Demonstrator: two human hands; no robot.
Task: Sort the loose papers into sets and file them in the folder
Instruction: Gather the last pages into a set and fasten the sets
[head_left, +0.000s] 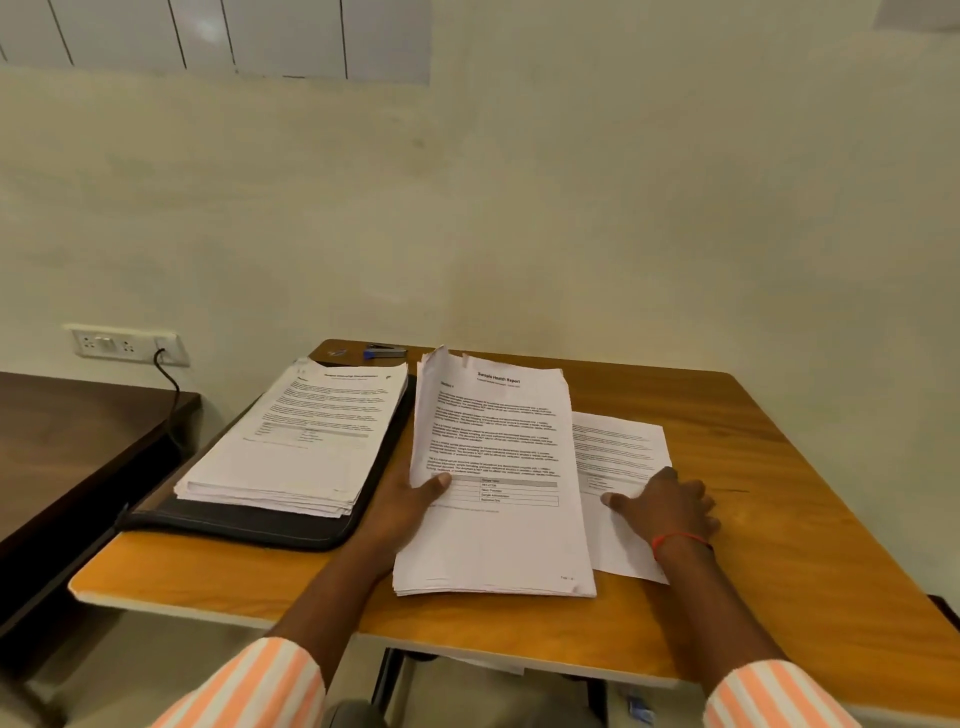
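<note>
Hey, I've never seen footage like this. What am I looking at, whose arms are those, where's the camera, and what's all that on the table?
There is no machine here. This is one picture from a camera worn on a person's head, looking forward and down, so the two arms in striped sleeves are the wearer's own. In front of them is a wooden table. The left hand grips a stack of papers with the thumb on top; its top page is headed Sample Health Report. The right hand rests open on a loose sheet beside that stack. Further left, a thicker pile of papers lies on a black folder. A stapler sits at the table's far edge. The job is sorting the papers into sets for the folder.
</note>
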